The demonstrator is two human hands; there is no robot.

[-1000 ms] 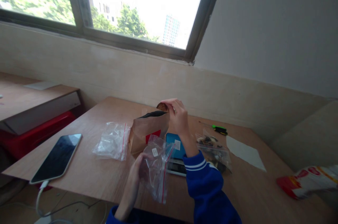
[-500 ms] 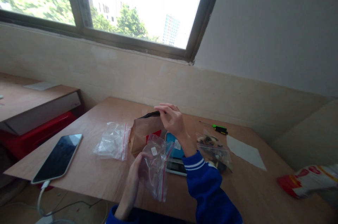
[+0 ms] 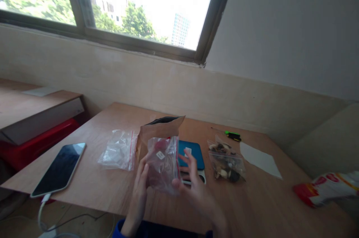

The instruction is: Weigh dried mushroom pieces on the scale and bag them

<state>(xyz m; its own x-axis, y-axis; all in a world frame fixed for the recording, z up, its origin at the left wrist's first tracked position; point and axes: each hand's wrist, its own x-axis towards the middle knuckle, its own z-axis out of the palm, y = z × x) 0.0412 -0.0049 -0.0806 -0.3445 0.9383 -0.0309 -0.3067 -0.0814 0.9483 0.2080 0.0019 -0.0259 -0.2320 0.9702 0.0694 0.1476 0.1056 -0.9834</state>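
My left hand (image 3: 138,193) grips the left side of a clear zip bag (image 3: 162,165) with a red seal and a small white label. Something reddish shows through the plastic. My right hand (image 3: 196,193) is at the bag's right side, fingers spread and thumb against its lower corner. Behind the zip bag stands a brown paper bag (image 3: 158,131) with a dark lining and its top open. Its lower part is hidden by the zip bag. A blue case (image 3: 192,154) lies just right of my right fingers.
On the wooden table (image 3: 84,159) lie a charging smartphone (image 3: 58,169), a crumpled zip bag (image 3: 119,151), a zip bag of nuts and shells (image 3: 226,163), a green-handled screwdriver (image 3: 232,136) and white paper (image 3: 259,159). A red-and-white packet (image 3: 325,189) sits at the right.
My right hand has come down from the paper bag's top to the zip bag. The zip bag has risen and moved right, and the blue case now shows more fully.
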